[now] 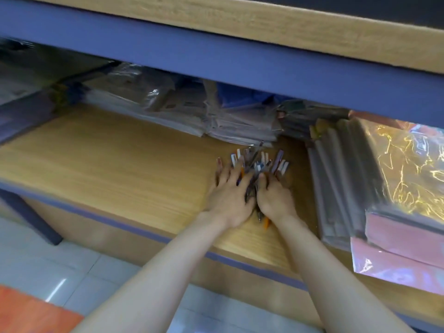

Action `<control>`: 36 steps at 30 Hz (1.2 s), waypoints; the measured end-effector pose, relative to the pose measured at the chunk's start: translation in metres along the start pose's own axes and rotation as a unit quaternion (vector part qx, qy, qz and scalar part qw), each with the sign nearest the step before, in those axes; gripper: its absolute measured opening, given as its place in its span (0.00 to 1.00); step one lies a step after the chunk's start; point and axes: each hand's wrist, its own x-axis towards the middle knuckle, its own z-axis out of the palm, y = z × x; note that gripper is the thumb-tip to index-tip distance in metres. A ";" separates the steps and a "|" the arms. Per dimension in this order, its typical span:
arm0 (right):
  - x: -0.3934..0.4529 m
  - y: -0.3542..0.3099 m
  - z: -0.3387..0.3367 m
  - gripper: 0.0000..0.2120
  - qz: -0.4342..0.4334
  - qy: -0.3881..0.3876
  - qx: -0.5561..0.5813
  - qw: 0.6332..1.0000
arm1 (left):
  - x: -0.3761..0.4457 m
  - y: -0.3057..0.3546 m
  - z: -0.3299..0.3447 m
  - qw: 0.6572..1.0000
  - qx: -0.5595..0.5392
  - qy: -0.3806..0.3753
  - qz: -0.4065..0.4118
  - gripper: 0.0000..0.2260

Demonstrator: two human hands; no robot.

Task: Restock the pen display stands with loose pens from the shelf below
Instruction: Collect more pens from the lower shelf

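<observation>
Centre of frame: left hand (229,197) and right hand (276,200) rest on the pile of pens (259,164) on the shelf (120,152). Left grip flat and open; right grip curled round pens.

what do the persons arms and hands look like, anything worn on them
Both arms are bare as far as the view shows: no sleeves, gloves, watch or bracelets are visible. The left hand and right hand show no rings that can be made out, though the picture is slightly blurred. The forearms are slim, entering from the bottom edge. The fingernails look longish; whether they are painted cannot be told.
</observation>
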 end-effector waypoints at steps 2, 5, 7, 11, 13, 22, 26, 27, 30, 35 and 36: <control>0.005 0.002 -0.002 0.24 0.011 0.028 0.029 0.999 | 0.008 0.000 -0.001 0.999 0.020 0.008 0.045 0.29; 0.017 -0.002 -0.007 0.23 0.045 0.068 0.077 0.994 | 0.013 -0.002 0.000 0.999 0.003 -0.013 0.048 0.27; 0.023 -0.012 -0.009 0.22 0.068 0.076 0.068 0.992 | 0.007 -0.005 0.000 0.999 -0.004 -0.017 0.045 0.26; 0.041 -0.046 -0.010 0.19 0.061 0.084 0.001 0.995 | -0.006 -0.014 -0.001 0.999 -0.018 -0.002 0.051 0.23; 0.056 -0.057 -0.009 0.24 0.066 0.056 -0.032 0.996 | -0.012 -0.020 -0.004 0.997 -0.041 0.027 0.066 0.23; 0.079 -0.061 0.006 0.25 0.040 0.039 -0.140 0.989 | -0.045 -0.019 -0.005 0.989 -0.022 -0.048 0.138 0.33; 0.078 -0.055 0.011 0.17 -0.015 0.018 -0.215 0.976 | -0.041 -0.026 -0.006 0.990 -0.055 -0.033 0.126 0.32; 0.076 -0.054 0.010 0.17 -0.028 0.011 -0.224 0.974 | -0.041 -0.028 -0.006 0.990 -0.061 -0.026 0.124 0.31; 0.068 -0.057 0.008 0.19 -0.041 -0.011 -0.268 0.963 | -0.041 -0.032 -0.006 0.989 -0.088 0.005 0.121 0.28; 0.060 -0.064 0.005 0.13 -0.070 0.023 -0.300 0.951 | -0.049 -0.040 -0.006 0.984 -0.116 0.041 0.129 0.24; 0.059 -0.065 0.005 0.13 -0.070 0.024 -0.301 0.951 | -0.052 -0.042 -0.006 0.985 -0.110 0.035 0.127 0.24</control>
